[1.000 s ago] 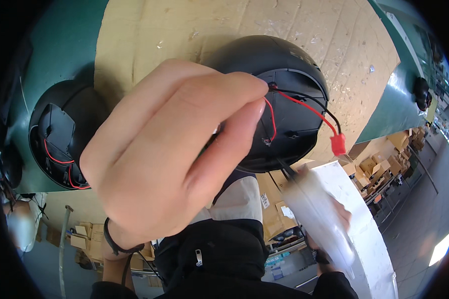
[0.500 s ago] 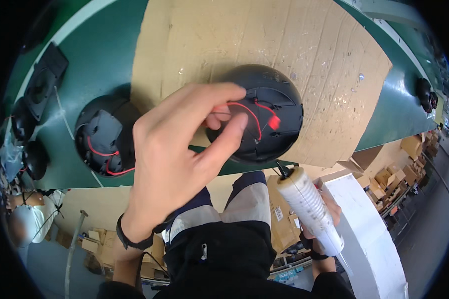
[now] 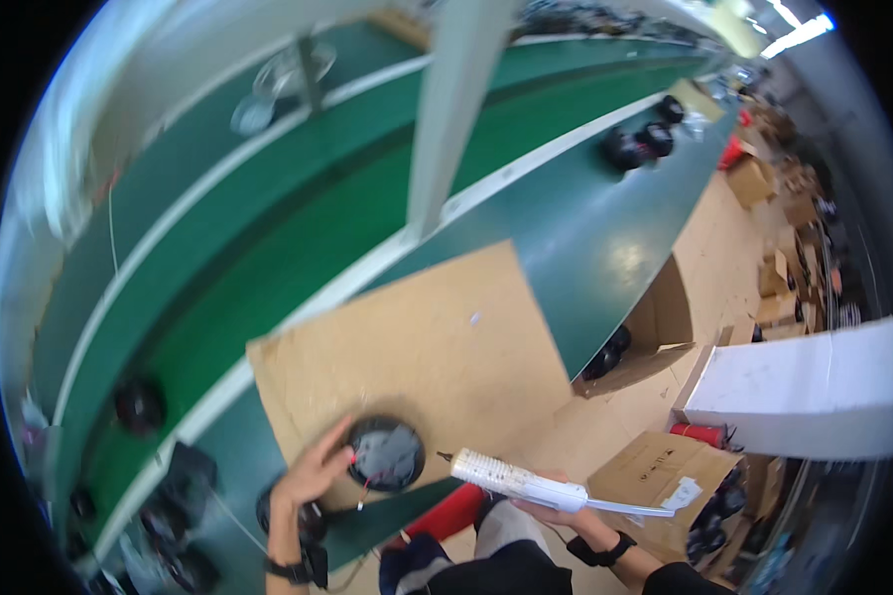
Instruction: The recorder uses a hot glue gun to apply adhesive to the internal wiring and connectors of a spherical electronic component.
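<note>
A round black housing [image 3: 416,434] lies on the flat cardboard sheet [image 3: 407,337], close to the table's near edge. Inside it sits a grey piece [image 3: 387,458], and a short bit of red wire shows at its lower left. My left hand [image 3: 310,478] is at the housing's left rim, thumb and index finger apart. Off to the housing's right, my right hand [image 3: 556,504] is wrapped round a white hot glue gun [image 3: 511,480]. The gun's ribbed barrel and dark tip point left toward the housing, and a pale stick extends from its rear.
Another dark round part [image 3: 311,521] is partly behind my left wrist. More black parts [image 3: 169,516] stand at the lower left and others [image 3: 630,149] at the far right. A pale post [image 3: 451,119] rises beyond the cardboard. Cartons [image 3: 655,481] and a white box [image 3: 804,387] stand at right.
The view has swung up and outward, showing more of the table. My left hand has gone from above the red wires to the housing's left rim. The glue gun now lies more level.
</note>
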{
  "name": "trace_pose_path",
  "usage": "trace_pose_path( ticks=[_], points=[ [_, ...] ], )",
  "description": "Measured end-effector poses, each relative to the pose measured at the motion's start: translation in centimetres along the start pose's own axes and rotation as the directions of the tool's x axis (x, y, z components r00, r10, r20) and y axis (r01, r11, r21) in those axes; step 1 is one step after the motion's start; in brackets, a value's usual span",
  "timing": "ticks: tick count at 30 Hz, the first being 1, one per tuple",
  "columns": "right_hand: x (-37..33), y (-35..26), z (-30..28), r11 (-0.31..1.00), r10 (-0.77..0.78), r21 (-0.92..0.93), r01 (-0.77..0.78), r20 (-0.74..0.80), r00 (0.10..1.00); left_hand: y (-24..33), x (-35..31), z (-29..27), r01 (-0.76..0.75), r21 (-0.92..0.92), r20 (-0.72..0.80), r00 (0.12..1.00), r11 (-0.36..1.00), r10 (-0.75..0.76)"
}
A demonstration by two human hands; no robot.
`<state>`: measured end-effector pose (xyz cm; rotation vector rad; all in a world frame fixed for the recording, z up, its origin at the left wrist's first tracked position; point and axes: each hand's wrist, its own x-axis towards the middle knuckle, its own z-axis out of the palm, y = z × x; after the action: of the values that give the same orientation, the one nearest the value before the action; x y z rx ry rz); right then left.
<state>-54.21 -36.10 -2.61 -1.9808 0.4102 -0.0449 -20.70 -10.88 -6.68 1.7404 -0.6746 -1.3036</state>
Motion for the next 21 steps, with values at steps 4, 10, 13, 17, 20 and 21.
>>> trace_pose_path(
  ticks=[4,10,13,17,20,21],
  points=[
    [-2.7,-0.1,-1.1,0.727,0.357,0.671,-0.150,-0.182,0.916,2.9,1.1,1.8,0.178,-0.172,0.028,0.984,0.969,-0.175],
    [-5.7,1.2,-2.2,0.634,0.472,0.770,0.070,-0.457,0.754,8.8,9.2,4.5,0.041,-0.064,-0.022,0.999,0.997,-0.043],
    [-8.0,2.6,-3.9,0.680,0.514,0.728,0.091,-0.561,0.649,12.7,22.3,10.5,-0.288,-0.061,-0.077,0.956,0.956,0.284],
    [-9.6,3.6,-4.4,0.697,0.539,0.715,0.052,-0.570,0.620,17.2,35.9,15.5,-0.404,-0.181,-0.220,0.905,0.897,0.364],
    [-11.4,4.2,-6.0,0.727,0.565,0.687,0.006,-0.603,0.563,21.9,43.1,22.1,-0.247,-0.220,-0.179,0.961,0.944,0.210],
    [-11.2,4.0,-6.2,0.739,0.557,0.674,0.027,-0.632,0.540,23.4,42.9,22.1,-0.234,-0.218,-0.195,0.962,0.947,0.193]
  ],
)
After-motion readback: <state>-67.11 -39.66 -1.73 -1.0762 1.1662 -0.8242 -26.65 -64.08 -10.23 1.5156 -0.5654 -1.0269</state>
